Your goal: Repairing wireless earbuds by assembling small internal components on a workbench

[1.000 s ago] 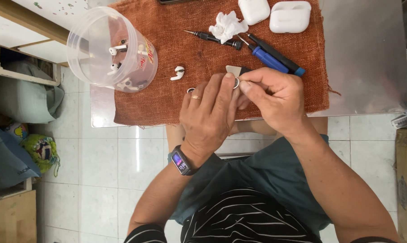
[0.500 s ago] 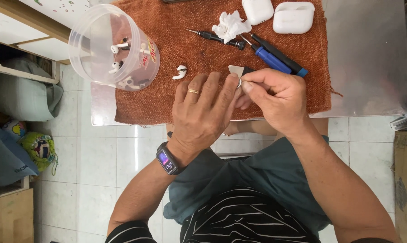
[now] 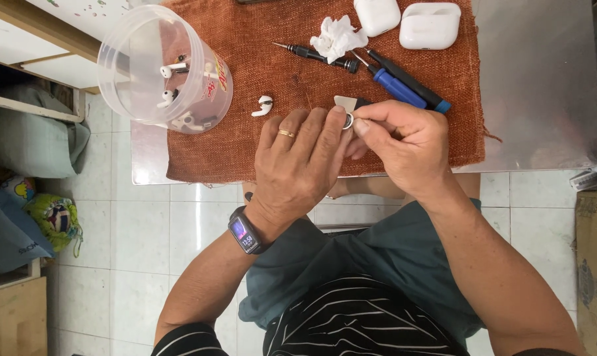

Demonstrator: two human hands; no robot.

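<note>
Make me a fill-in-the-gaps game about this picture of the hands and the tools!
1. Both hands, the left hand and the right hand, pinch one small metal ____.
2. The cloth under the tools is ____ in colour.
3. The clear plastic cup lies on its ____.
4. On the left wrist sits a ____.

Missing words: ring; brown; side; watch
</note>
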